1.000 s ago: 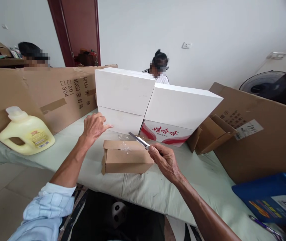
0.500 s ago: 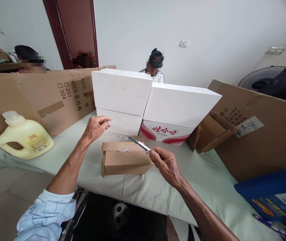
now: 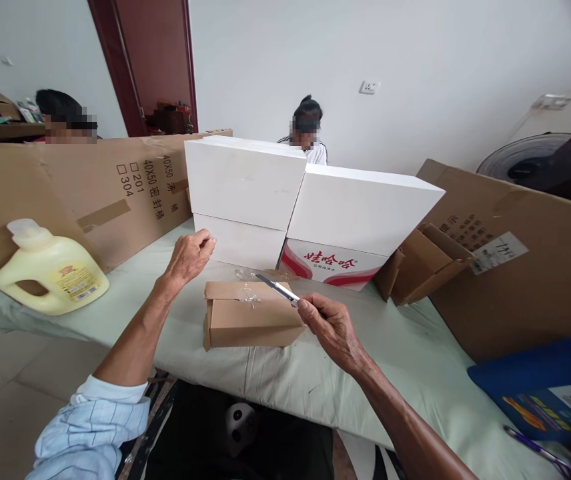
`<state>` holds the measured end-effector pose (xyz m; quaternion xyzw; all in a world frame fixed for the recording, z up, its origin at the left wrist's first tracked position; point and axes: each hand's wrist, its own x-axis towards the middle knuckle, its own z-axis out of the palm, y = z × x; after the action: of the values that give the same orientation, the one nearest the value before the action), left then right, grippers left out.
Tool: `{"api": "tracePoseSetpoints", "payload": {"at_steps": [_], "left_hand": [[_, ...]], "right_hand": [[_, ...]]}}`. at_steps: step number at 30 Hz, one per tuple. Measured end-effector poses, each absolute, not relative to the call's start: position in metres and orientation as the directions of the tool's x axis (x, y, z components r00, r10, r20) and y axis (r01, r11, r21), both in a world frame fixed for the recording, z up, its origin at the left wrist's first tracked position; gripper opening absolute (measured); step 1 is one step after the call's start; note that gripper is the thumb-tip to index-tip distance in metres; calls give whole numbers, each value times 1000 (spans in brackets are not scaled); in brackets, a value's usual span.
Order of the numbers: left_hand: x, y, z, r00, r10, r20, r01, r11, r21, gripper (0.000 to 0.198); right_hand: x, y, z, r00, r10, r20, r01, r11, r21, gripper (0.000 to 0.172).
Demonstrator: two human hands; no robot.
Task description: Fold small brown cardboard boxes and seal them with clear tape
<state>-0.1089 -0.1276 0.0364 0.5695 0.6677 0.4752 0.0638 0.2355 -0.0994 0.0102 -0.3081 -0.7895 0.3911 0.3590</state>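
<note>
My right hand [image 3: 329, 330] grips a utility knife [image 3: 285, 292] by its handle, the blade out and pointing up to the left. Below the blade lies a small brown cardboard box [image 3: 253, 327], with crumpled clear tape [image 3: 249, 298] on its top. More clear tape and a bit of cardboard lie behind the box. My left hand [image 3: 193, 255] is in the air left of the box, in front of the white boxes, its fingers curled closed. Whatever those fingers may hold is hidden.
White boxes [image 3: 245, 183] are stacked behind the small box. A yellow jug [image 3: 60, 273] stands left, a blue container [image 3: 540, 380] and a purple-handled tool [image 3: 535, 448] right. Large cardboard panels [image 3: 110, 193] flank the cloth-covered table [image 3: 405, 360]. Two people sit beyond.
My left hand has drawn back slightly to the left, and its fingers have curled in from a looser pinch. The knife and the small box have hardly moved.
</note>
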Motion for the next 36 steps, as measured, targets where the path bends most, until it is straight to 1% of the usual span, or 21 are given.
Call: {"api": "tracePoseSetpoints", "payload": {"at_steps": [4,8,12,14,17,19,21,24,25,30,33,36], "left_hand": [[-112,-135,31,-334,840,426,677,-100,729,31],[-115,-140,24,-333,856,395,581,-144,801,41],[-118,-144,19,-360,846,393,525,-164,835,36],[-119,-148,18,-353,852,387,508,-173,844,37],[-116,-157,18,-345,865,364,511,-152,846,37],[-111,-166,15,-333,871,360,531,-142,835,35],[-104,-176,9,-273,880,389,560,-183,808,30],[-93,-190,-5,-158,877,454,595,-283,753,15],[-90,-193,-11,-143,870,472,602,-302,739,15],[-84,-198,-32,-198,844,499,638,-276,719,22],[-90,-193,-37,-236,834,498,644,-249,723,28],[-101,-184,-33,-283,815,505,635,-235,736,37]], "right_hand": [[234,-99,8,-563,765,311,208,496,-843,59],[233,-98,5,-572,762,303,210,494,-844,58],[232,-96,5,-578,755,309,220,509,-832,58],[232,-96,6,-584,747,319,232,530,-816,59],[231,-96,11,-622,713,324,266,582,-769,59],[230,-96,14,-674,673,306,305,630,-714,57],[228,-96,17,-721,636,275,355,680,-641,52],[222,-94,19,-764,593,256,397,744,-537,46],[219,-93,20,-773,580,257,401,761,-509,46],[203,-83,23,-822,515,242,393,821,-414,40],[198,-78,23,-827,510,237,396,827,-400,37],[198,-77,21,-826,513,232,396,822,-409,38]]}}
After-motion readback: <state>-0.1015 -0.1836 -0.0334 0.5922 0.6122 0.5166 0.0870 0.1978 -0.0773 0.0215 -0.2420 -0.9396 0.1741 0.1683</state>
